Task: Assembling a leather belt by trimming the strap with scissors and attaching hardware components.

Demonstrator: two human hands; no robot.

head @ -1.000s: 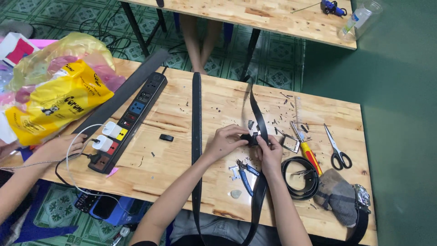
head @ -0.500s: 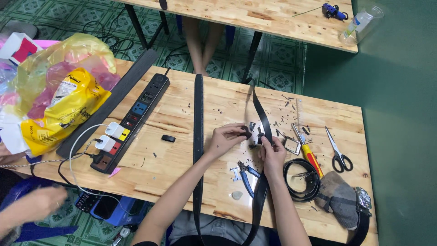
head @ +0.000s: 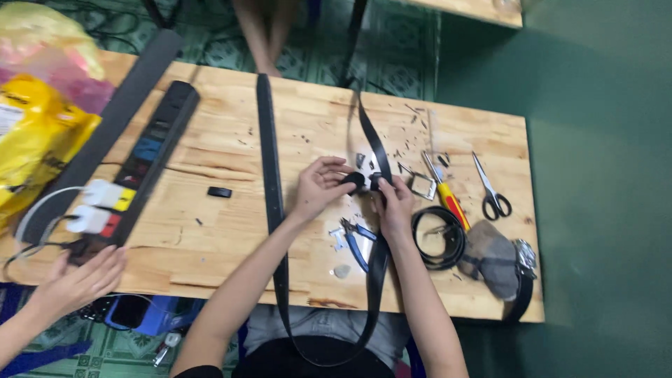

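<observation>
Left hand (head: 318,185): closed, with thumb and fingers curled round a small dark piece at the belt (head: 379,269), gripped from the left side. Right hand (head: 395,203): closed too, pinched on the same strap from the right, just opposite and almost touching the left fingertips. Could not tell whether the dark piece was a loop or part of a clasp; too blurred.

Lay lengthwise away from the body, that belt: ran on past both hands toward the far edge of the table (head: 210,238), and back beneath the right wrist, over the near edge and down into the lap. Curved round there and seemed to join a second black strap (head: 269,175) left of the left forearm, parallel to the first; could not be sure of one piece or two.

Equally near to the working spot, both hands, one at either side of the long axis, so that any pull or push would have gone along the strap rather than across it.

Just below the hands, between the forearms: blue-handled pliers (head: 357,241). Right of the right hand: a square metal buckle (head: 422,185), a screwdriver (head: 448,192), a coiled strap (head: 437,238), then scissors (head: 490,192) further out. Well left of the left hand: a power strip (head: 150,161), and another person's hand (head: 80,280) at the near edge.
</observation>
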